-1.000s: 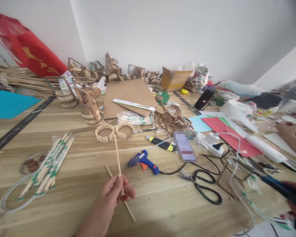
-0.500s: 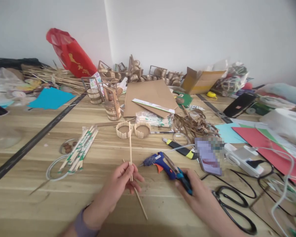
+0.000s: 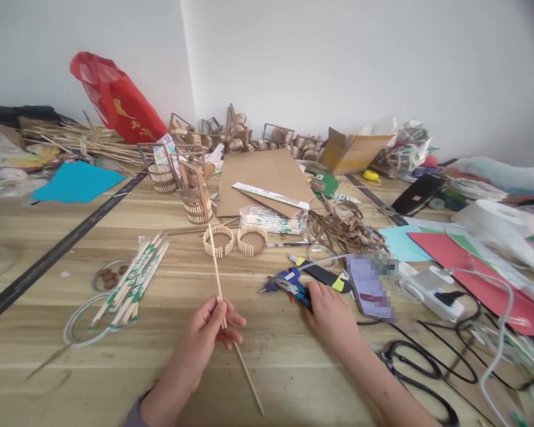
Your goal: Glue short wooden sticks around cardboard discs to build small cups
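Note:
My left hand (image 3: 211, 323) pinches a thin light wooden stick (image 3: 216, 267) that points up toward the small round baskets. Another length of thin stick (image 3: 249, 379) comes out below its fingers and slants to the lower right; where it passes behind the hand is hidden. My right hand (image 3: 331, 314) is closed around blue-and-black handled pliers (image 3: 296, 289), jaws pointing left. Under and behind the pliers lies a blue glue gun (image 3: 289, 276), partly covered. Two small round baskets with slatted walls, a left one (image 3: 218, 242) and a right one (image 3: 251, 242), stand side by side beyond my hands.
Packaged sticks (image 3: 136, 281) lie at left beside a coiled pale tube (image 3: 71, 332). A utility knife (image 3: 323, 274), a phone (image 3: 369, 287), a power strip (image 3: 431, 290) with cables and black scissors (image 3: 420, 373) occupy the right. Cardboard (image 3: 267, 178) and finished baskets (image 3: 196, 198) stand farther back.
My right hand has swung the pliers left and up over the glue gun, and their jaws now point left. The stick in my left hand has tilted leftward. The view has shifted slightly.

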`<action>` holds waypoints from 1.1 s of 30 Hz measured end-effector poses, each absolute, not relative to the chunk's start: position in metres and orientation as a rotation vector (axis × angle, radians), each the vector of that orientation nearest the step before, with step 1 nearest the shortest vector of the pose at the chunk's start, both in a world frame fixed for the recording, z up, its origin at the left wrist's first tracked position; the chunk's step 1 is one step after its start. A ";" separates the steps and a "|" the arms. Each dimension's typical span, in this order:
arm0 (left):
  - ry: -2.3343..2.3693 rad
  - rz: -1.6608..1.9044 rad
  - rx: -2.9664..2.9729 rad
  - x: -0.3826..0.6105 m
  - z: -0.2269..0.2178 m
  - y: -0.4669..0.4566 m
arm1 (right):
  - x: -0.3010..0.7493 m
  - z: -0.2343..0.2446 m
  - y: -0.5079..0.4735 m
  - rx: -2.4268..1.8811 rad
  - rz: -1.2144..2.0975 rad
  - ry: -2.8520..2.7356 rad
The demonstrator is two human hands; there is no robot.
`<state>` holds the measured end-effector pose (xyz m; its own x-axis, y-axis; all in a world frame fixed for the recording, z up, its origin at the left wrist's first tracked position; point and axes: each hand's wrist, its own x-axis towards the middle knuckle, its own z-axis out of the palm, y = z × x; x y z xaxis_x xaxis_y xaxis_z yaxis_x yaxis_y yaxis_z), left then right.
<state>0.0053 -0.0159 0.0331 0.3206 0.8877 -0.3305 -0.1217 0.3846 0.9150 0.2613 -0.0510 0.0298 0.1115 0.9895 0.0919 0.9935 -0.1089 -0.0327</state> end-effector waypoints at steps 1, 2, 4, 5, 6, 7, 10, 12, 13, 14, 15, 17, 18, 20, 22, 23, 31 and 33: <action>1.007 0.798 0.944 0.006 0.032 -0.017 | 0.266 0.029 -0.047 -2.278 -0.077 -2.019; 0.999 0.789 0.950 0.007 0.032 -0.018 | 0.271 0.027 -0.044 -2.277 -0.083 -1.998; 0.989 0.767 0.958 0.008 0.033 -0.020 | 0.278 0.026 -0.040 -2.269 -0.097 -1.962; 0.984 0.749 0.960 0.009 0.034 -0.021 | 0.280 0.027 -0.039 -2.256 -0.099 -1.941; 0.976 0.723 0.962 0.010 0.035 -0.021 | 0.281 0.028 -0.040 -2.223 -0.072 -1.917; 0.968 0.693 0.964 0.011 0.037 -0.022 | 0.279 0.031 -0.043 -2.174 -0.008 -1.892; 0.923 0.602 0.970 0.013 0.041 -0.025 | 0.264 0.046 -0.059 -1.950 0.471 -1.842; 0.886 0.544 0.974 0.014 0.043 -0.027 | 0.250 0.057 -0.075 -1.868 0.874 -1.892; 0.870 0.514 0.975 0.015 0.043 -0.028 | 0.244 0.061 -0.082 -1.852 1.029 -1.897; 0.856 0.486 0.975 0.015 0.044 -0.030 | 0.238 0.064 -0.088 -1.844 1.152 -1.879; 0.846 0.460 0.974 0.016 0.044 -0.031 | 0.234 0.066 -0.094 -1.844 1.255 -1.855; 0.833 0.418 0.969 0.017 0.044 -0.033 | 0.229 0.067 -0.102 -1.843 1.410 -1.764; 0.830 0.399 0.966 0.017 0.044 -0.034 | 0.229 0.067 -0.104 -1.834 1.473 -1.708; 0.829 0.364 0.960 0.017 0.043 -0.036 | 0.229 0.067 -0.108 -1.795 1.592 -1.592; 0.827 0.334 0.948 0.017 0.043 -0.037 | 0.231 0.067 -0.109 -1.737 1.686 -1.514; 0.823 0.322 0.941 0.017 0.042 -0.037 | 0.231 0.067 -0.109 -1.707 1.717 -1.491; 0.808 0.305 0.918 0.018 0.036 -0.039 | 0.229 0.064 -0.103 -1.608 1.817 -1.401; 0.823 0.334 0.902 0.018 0.035 -0.038 | 0.228 0.068 -0.101 -1.609 1.857 -1.354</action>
<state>0.0180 -0.0381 0.0349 0.6556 0.5761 -0.4882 0.0722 0.5957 0.7999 0.2284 -0.1010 0.0681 -0.3045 0.7562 -0.5791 0.3201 -0.4914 -0.8100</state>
